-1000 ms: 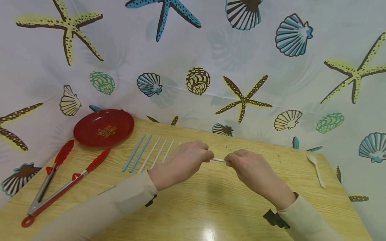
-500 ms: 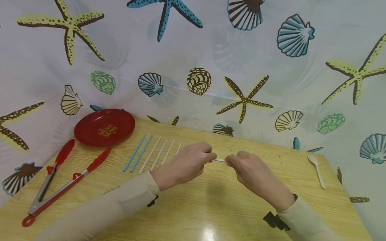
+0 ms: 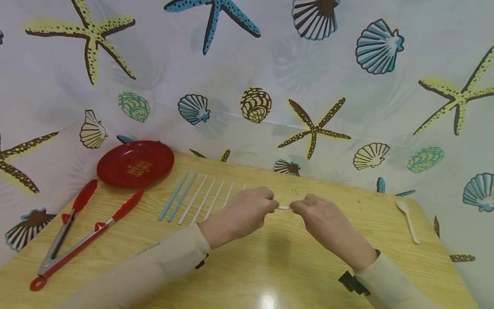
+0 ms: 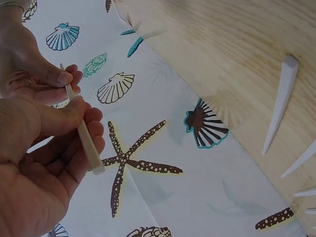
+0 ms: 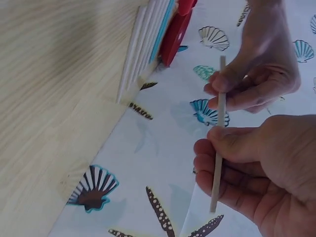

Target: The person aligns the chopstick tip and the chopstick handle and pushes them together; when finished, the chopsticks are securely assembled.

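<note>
A pale chopstick [image 3: 284,207] is held level above the middle of the table, between my two hands. My left hand [image 3: 244,213] pinches it between thumb and fingers. From the other side, my right hand [image 3: 321,219] pinches it too. A short stretch shows between the hands in the head view. In the left wrist view, the thick squared end of the chopstick [image 4: 89,145] sticks out past the left fingers. On the right side, the chopstick [image 5: 216,190] runs down across the curled right fingers. Several white chopsticks [image 3: 204,201] lie side by side left of the left hand.
Two blue chopsticks [image 3: 173,197] lie beside the white ones. A red plate [image 3: 135,164] stands at the back left, with red-tipped tongs [image 3: 73,253] spread in front. A white spoon [image 3: 408,221] lies far right. A shell-printed cloth [image 3: 231,64] hangs behind the table.
My left hand has shifted slightly right, closer to the right hand, so less chopstick shows between them. Another white chopstick has come into sight behind the left hand.
</note>
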`<state>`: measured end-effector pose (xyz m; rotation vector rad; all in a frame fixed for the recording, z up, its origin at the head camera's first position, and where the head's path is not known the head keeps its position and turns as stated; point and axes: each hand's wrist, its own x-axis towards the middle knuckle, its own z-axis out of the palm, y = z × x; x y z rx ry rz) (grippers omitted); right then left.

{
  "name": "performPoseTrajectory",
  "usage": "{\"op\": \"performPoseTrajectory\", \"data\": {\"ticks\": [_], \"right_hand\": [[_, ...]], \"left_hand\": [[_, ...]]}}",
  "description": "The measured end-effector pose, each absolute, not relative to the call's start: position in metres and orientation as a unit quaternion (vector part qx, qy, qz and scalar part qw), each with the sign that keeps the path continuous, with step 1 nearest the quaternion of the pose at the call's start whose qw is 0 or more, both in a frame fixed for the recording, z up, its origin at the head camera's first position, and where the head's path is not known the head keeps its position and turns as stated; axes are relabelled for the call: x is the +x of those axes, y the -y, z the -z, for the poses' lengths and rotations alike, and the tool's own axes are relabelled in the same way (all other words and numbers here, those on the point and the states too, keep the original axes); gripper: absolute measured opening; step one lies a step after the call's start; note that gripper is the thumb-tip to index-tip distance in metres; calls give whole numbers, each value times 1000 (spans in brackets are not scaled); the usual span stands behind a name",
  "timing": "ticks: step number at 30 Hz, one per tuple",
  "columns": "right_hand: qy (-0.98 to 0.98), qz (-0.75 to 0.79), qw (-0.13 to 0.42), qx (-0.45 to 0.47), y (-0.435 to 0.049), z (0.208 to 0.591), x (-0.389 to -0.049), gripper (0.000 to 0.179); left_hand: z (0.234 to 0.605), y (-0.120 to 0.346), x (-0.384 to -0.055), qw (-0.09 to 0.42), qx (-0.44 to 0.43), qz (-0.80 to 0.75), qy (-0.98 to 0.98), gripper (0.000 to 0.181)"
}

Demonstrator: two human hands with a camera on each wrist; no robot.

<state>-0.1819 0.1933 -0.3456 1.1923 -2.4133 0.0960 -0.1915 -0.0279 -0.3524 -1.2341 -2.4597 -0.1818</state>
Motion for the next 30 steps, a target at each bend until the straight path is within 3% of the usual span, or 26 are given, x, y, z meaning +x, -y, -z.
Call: {"op": "performPoseTrajectory", "data": {"ticks": [3, 9, 17, 24, 30], "right_hand": [[881, -28, 221, 418, -197, 346, -185, 25], [888, -14, 210, 409, -193, 346, -198, 20], [855, -11, 240, 460, -173, 369, -229, 12], [881, -3, 167, 442, -150, 387, -239, 21], [889, -1, 107, 446, -135, 394, -245, 27]], "left_hand": [[352, 20, -191, 156, -412, 81, 894, 2], [356, 9, -193, 33, -349, 162, 922, 6], [374, 20, -211, -83, -297, 308, 900, 25], [384, 33, -220, -131, -240, 329, 904, 41], [395, 39, -230, -132, -211, 297, 922, 35]]}}
